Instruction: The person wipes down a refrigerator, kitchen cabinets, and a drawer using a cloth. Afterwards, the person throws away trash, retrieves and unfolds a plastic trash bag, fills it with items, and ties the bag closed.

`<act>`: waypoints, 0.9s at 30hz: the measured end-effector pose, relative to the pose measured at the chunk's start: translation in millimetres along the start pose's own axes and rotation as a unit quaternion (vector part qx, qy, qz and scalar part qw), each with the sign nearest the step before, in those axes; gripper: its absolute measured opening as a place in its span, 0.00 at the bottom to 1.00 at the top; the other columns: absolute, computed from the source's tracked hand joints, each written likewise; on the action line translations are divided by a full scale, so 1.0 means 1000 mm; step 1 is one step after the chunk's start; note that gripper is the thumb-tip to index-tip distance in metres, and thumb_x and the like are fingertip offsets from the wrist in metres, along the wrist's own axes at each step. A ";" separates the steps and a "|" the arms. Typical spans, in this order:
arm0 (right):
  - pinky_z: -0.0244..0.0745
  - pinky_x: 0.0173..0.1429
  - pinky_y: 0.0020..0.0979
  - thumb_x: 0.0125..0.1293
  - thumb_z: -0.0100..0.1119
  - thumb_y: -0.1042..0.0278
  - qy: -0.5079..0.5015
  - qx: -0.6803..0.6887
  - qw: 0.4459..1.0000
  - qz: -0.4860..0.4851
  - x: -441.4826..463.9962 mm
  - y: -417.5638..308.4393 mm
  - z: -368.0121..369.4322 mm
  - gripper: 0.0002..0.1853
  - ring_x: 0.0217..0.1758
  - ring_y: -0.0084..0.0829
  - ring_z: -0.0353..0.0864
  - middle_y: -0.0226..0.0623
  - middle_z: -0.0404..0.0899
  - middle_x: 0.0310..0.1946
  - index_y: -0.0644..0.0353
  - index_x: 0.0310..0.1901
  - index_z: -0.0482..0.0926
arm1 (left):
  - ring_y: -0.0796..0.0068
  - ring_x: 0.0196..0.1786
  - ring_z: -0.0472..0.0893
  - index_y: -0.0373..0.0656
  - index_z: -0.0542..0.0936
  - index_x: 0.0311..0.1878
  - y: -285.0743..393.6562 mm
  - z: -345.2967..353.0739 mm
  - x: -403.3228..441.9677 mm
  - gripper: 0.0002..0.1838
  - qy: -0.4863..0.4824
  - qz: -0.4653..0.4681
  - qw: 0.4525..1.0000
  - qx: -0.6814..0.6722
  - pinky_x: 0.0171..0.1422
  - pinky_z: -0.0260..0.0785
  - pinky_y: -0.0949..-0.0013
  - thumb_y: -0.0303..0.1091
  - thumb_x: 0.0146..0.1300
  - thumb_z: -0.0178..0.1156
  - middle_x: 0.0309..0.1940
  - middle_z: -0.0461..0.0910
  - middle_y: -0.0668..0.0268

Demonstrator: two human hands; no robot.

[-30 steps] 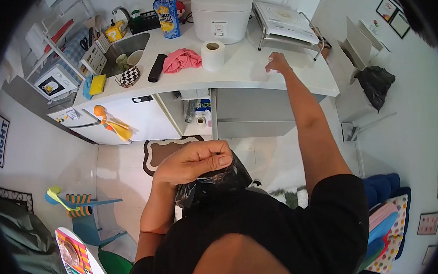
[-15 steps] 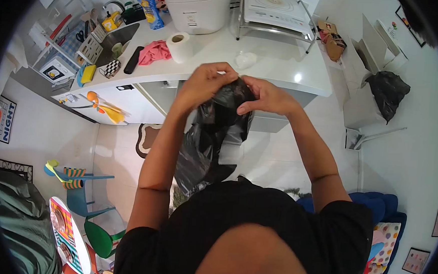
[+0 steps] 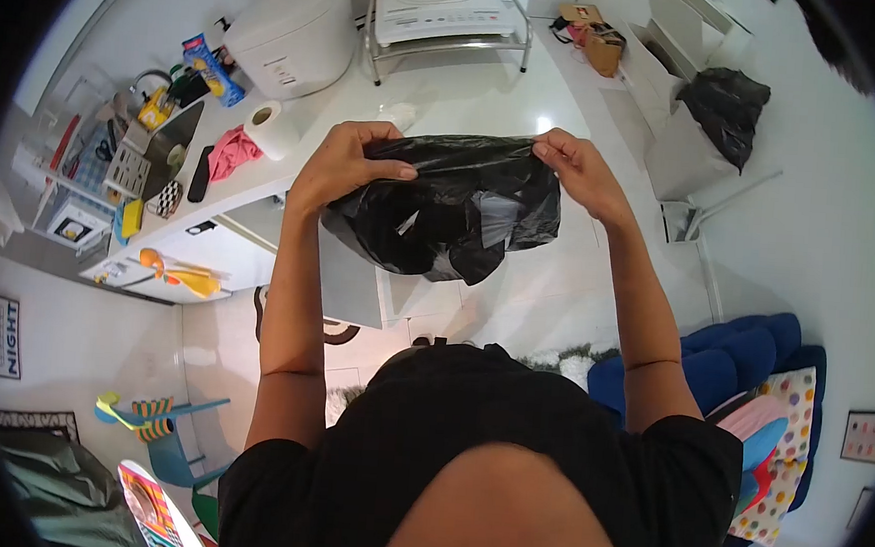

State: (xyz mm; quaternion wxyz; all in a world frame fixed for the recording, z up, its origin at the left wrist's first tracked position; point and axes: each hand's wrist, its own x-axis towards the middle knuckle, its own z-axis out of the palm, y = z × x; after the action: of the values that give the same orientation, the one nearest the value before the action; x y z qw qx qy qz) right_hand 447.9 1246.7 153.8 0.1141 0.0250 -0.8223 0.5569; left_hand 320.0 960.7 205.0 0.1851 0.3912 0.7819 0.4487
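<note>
A black plastic bag (image 3: 451,209) hangs stretched sideways between my hands, in front of the counter. My left hand (image 3: 349,168) grips its upper left edge, thumb lying along the front. At the upper right corner, my right hand (image 3: 579,172) pinches the rim between thumb and fingers. Light shows through parts of the thin plastic, and the lower end sags in folds. Behind the bag, a small clear crumpled item (image 3: 397,116) lies on the white counter (image 3: 489,91).
A paper roll (image 3: 271,131), pink cloth (image 3: 232,153) and white rice cooker (image 3: 292,39) stand on the counter's left. An induction cooker (image 3: 444,8) sits on a metal rack. At right, a white bin (image 3: 685,158) has another black bag (image 3: 728,111) over it. A blue sofa (image 3: 733,357) lies lower right.
My hands have moved apart and spread the bag wide; before, they were close together and it hung down in a long strip. The view has turned toward the right.
</note>
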 end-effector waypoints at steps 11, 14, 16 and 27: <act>0.63 0.41 0.20 0.54 0.66 0.66 0.044 -0.114 0.993 -0.002 -0.020 -0.021 -0.037 0.12 0.34 0.15 0.67 0.22 0.73 0.28 0.60 0.38 0.76 | 0.86 0.28 0.66 0.34 0.78 0.33 -0.006 0.002 0.039 0.13 0.306 0.104 0.933 -0.157 0.34 0.59 0.81 0.36 0.65 0.56 0.22 0.73 0.75; 0.64 0.39 0.21 0.51 0.67 0.71 0.009 -0.144 0.987 0.065 -0.027 -0.019 -0.054 0.10 0.30 0.16 0.69 0.22 0.75 0.25 0.61 0.34 0.77 | 0.85 0.26 0.61 0.33 0.76 0.31 -0.016 -0.011 0.038 0.17 0.329 0.105 0.936 -0.067 0.31 0.56 0.78 0.40 0.66 0.55 0.18 0.66 0.73; 0.65 0.40 0.20 0.51 0.67 0.72 0.008 -0.045 0.994 0.098 -0.032 -0.019 -0.060 0.09 0.31 0.15 0.71 0.23 0.77 0.27 0.62 0.34 0.79 | 0.83 0.26 0.60 0.32 0.74 0.30 -0.025 -0.019 0.037 0.20 0.356 0.089 0.930 0.005 0.31 0.56 0.77 0.44 0.66 0.54 0.17 0.64 0.71; 0.67 0.43 0.18 0.56 0.64 0.73 0.158 0.073 0.977 0.121 -0.054 -0.025 -0.108 0.08 0.33 0.15 0.73 0.24 0.79 0.30 0.64 0.38 0.82 | 0.82 0.25 0.59 0.30 0.71 0.27 -0.033 -0.043 0.031 0.24 0.317 0.088 0.944 0.009 0.30 0.55 0.76 0.47 0.66 0.53 0.16 0.62 0.70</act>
State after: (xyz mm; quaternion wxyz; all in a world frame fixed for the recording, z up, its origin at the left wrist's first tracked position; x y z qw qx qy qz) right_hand 521.5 1332.4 203.5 0.1721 -0.1543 -0.7484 0.6217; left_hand 258.8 951.3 201.9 -0.1158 0.2976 0.7669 0.5567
